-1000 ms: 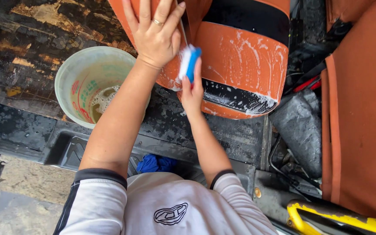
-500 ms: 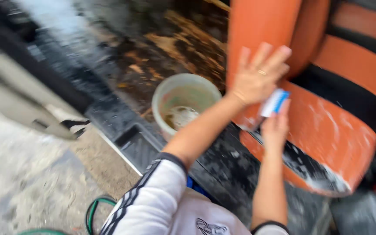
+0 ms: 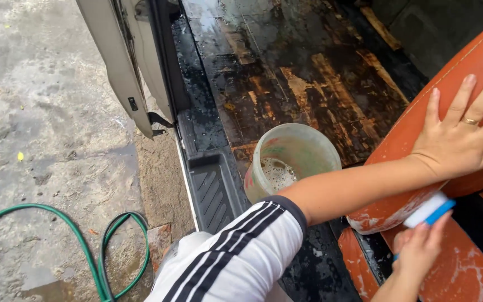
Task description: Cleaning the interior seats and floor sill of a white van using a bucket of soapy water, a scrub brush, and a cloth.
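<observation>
My left hand (image 3: 460,136) lies flat, fingers spread, on the orange vehicle seat (image 3: 479,67) at the right; a ring is on one finger. Below it my right hand (image 3: 417,251) grips a white and blue sponge (image 3: 430,210) pressed against the seat's lower edge, where white soap foam shows. A pale plastic bucket (image 3: 308,142) with foamy water stands on the dark, wet, worn vehicle floor (image 3: 286,72), just left of my left forearm.
A black ribbed step (image 3: 213,190) runs along the vehicle's sill. The open light-coloured door (image 3: 121,61) hangs at the upper left. A green hose (image 3: 79,235) loops on the wet concrete ground at the lower left.
My view has swung left and down, bringing the ground, hose and door into sight. Both hands stay on the seat; the sponge sits lower on the seat than before.
</observation>
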